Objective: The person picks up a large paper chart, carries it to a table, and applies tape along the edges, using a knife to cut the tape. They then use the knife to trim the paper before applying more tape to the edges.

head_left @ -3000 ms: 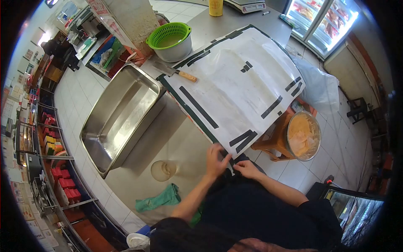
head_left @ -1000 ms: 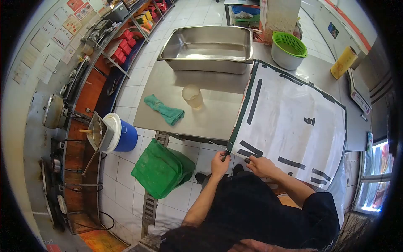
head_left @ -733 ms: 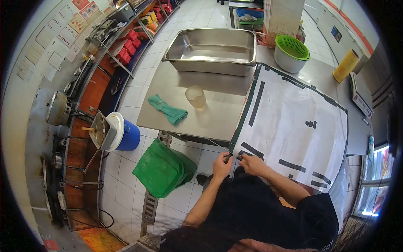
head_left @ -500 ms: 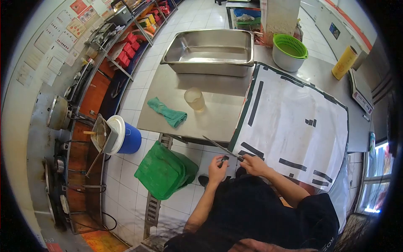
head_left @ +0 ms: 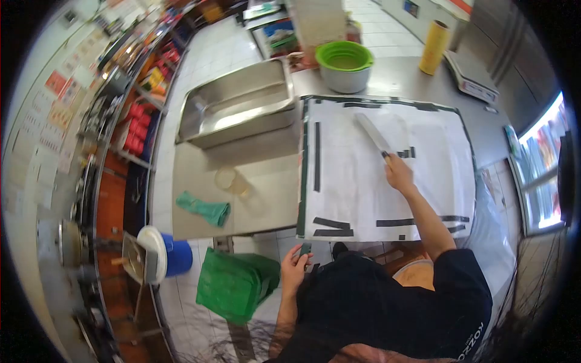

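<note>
My right hand (head_left: pixel 399 173) is closed round the handle of a kitchen knife (head_left: pixel 374 133). The long, broad blade points away from me, over a white sheet (head_left: pixel 351 175) marked with black tape strips and edged in dark green. My left hand (head_left: pixel 293 266) is down by my waist, just off the near left corner of that sheet. Its fingers are curled on a small dark object (head_left: pixel 305 248), too little of which shows to name.
Left of the sheet are a deep steel pan (head_left: pixel 239 103), a clear cup (head_left: pixel 226 178) and a green cloth (head_left: pixel 206 209). Behind it stand a green strainer in a white pot (head_left: pixel 345 75), a yellow roll (head_left: pixel 434 47) and a scale (head_left: pixel 472 75). A green bin (head_left: pixel 233 284) is below.
My right hand has carried the knife from the table's near edge, close to my left hand, out over the white sheet. The view has turned right; my left hand keeps its small dark object.
</note>
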Demonstrator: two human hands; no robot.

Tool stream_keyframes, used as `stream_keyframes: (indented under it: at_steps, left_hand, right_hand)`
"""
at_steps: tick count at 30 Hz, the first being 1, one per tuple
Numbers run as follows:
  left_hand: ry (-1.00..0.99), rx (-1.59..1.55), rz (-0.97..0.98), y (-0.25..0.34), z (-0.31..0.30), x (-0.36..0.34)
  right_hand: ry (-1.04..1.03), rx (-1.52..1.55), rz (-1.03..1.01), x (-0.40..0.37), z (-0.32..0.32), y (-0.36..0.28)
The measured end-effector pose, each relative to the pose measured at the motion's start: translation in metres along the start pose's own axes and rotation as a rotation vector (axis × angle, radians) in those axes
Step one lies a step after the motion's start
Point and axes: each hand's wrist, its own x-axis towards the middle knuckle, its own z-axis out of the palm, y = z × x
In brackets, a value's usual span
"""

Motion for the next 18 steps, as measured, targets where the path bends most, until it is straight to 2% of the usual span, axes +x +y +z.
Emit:
stream_keyframes:
  at_steps: [3,5,7,9,11,13,15,17,18]
  left_hand:
    - [-0.063,0.004,-0.006,0.011,0.007,0.008]
    - [-0.112,-0.002,-0.042,0.018,0.014,0.012]
    - [-0.172,-0.003,-0.037,0.024,0.024,0.015]
    - [-0.178,-0.068,-0.086,0.031,0.031,0.015]
    - [-0.222,-0.148,-0.063,0.029,0.036,0.018]
    - [-0.215,-0.272,-0.053,0.039,0.053,0.02]
    - [-0.266,-0.423,-0.121,0.053,0.064,0.02]
    - [-0.277,-0.424,-0.147,0.05,0.065,0.028]
    - [-0.288,-0.416,-0.151,0.051,0.066,0.03]
  right_hand:
    - [-0.054,-0.006,0.032,0.038,0.014,0.0]
    - [-0.066,-0.147,-0.056,0.076,0.066,0.026]
    - [0.324,-0.202,-0.055,0.058,0.056,-0.01]
    - [0.377,-0.008,-0.207,0.025,0.028,-0.055]
    - [-0.245,0.665,-0.167,-0.026,0.006,-0.089]
    - [-0.478,0.9,-0.214,-0.095,0.003,-0.104]
    - [-0.269,0.814,-0.413,-0.146,0.005,-0.107]
    - [0.203,0.578,-0.374,-0.172,0.013,-0.096]
    - [0.38,0.633,-0.174,-0.18,0.022,-0.084]
